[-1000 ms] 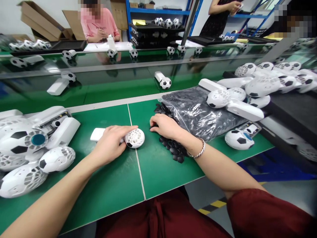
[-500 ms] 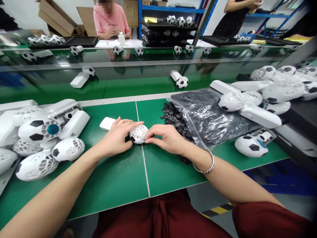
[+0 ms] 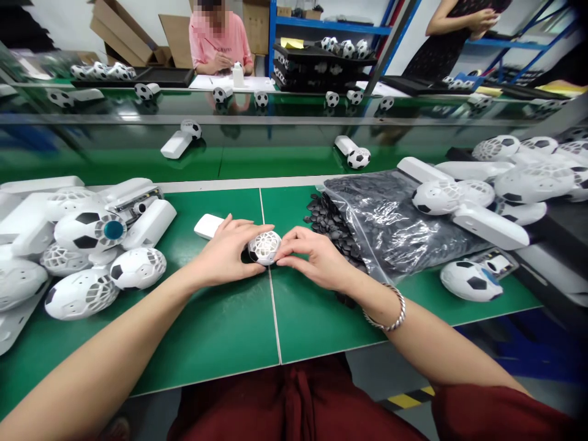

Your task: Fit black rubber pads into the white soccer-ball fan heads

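A white soccer-ball-patterned shell with lattice openings and black patches sits over the table's seam. My left hand curls around its left side, thumb near and fingers on the far side. The white oblong body shows beyond that hand; its join with the ball is hidden. My right hand is pinched at the ball's right edge, and what lies between its fingertips is too small to make out. Right of it, small black pieces spill from a clear plastic bag.
Piled soccer-ball devices lie at left, and more at right, some on the bag. A single device rests near the front right. Beyond the table edge, a green conveyor carries devices. Two people are across the line.
My view has shifted slightly, moving the scene rightward. Both hands stay at the ball, right fingers still pinched at its edge. Devices on the near conveyor have moved right.
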The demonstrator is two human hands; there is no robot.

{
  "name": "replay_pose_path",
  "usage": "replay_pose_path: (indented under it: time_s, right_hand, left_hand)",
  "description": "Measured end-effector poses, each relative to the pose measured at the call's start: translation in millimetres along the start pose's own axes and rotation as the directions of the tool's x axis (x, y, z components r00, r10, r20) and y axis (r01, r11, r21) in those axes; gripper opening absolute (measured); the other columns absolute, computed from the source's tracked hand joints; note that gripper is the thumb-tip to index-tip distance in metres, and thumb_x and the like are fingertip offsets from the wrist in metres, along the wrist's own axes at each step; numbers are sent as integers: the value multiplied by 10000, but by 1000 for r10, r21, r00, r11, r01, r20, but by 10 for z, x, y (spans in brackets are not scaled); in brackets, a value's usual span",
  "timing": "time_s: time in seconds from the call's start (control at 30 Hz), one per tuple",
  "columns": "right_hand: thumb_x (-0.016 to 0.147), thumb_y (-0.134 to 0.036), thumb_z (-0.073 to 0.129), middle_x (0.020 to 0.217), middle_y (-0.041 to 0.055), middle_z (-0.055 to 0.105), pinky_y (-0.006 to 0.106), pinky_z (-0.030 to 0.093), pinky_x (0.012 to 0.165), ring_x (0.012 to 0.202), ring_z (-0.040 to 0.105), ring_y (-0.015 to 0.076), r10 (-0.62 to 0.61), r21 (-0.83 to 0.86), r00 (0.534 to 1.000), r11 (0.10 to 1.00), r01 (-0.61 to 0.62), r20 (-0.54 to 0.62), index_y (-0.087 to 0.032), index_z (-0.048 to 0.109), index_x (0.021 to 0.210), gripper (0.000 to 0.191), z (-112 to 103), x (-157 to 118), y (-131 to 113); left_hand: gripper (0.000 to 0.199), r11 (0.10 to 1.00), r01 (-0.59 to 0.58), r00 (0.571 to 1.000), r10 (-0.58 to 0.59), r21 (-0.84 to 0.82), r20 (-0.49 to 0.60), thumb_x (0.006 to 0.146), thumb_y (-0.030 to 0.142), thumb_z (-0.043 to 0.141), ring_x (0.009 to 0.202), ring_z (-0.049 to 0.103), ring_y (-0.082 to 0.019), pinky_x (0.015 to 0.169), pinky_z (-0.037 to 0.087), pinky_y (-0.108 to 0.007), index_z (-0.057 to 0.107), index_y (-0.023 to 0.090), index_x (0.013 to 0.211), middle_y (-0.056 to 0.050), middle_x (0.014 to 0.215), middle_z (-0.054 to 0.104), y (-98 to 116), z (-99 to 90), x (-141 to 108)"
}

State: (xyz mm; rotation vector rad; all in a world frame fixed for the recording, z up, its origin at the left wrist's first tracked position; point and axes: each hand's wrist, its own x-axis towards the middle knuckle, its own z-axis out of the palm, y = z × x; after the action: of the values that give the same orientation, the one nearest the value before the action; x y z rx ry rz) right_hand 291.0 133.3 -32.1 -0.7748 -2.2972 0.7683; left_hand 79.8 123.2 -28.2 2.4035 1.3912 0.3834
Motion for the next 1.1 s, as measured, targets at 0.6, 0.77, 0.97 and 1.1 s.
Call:
replay_pose_path:
  time_s: [0.6, 0.77, 0.97, 1.1]
  right_hand:
    - [761, -130, 628, 790, 6, 549, 274, 439, 770, 783, 537, 113, 58, 84, 997, 995, -54, -46, -168, 630, 726, 51, 87, 69, 15]
    - [695, -181, 695, 891, 19, 516, 276, 443, 774, 897, 511, 137, 116, 100, 981, 990, -101, -154, -173, 562, 771, 155, 158, 69, 66]
    - [734, -300, 654, 906, 23, 572, 238, 458, 671, 829, 550, 128, 209, 117, 974, 973, -198, -91, -170, 517, 868, 231, 100, 82, 187]
    - [807, -279, 582, 874, 40, 622, 269, 436, 742, 803, 559, 142, 289, -300, 947, 899, -320, -142, -159, 604, 874, 140, -242, 197, 363]
  left_hand:
    - [642, 998, 53, 995, -56, -44, -83, 652, 531, 636, 1158, 432, -265, 1061, 112, -543, 504, 243, 1211, -41, 1163, 595, 53, 62, 13]
    - [553, 994, 78, 991, -85, -70, -106, 671, 451, 644, 1063, 489, -239, 1059, 123, -525, 538, 230, 1167, -42, 1067, 619, 76, 65, 37]
    - [514, 997, -40, 995, 33, -72, -98, 712, 406, 615, 1013, 510, -228, 1048, 182, -500, 508, 206, 1173, -48, 1100, 607, 66, 78, 39]
    - [596, 993, -100, 992, 95, -55, -87, 679, 506, 635, 1081, 469, -257, 1062, 110, -543, 494, 220, 1183, -64, 1108, 595, 35, 77, 44]
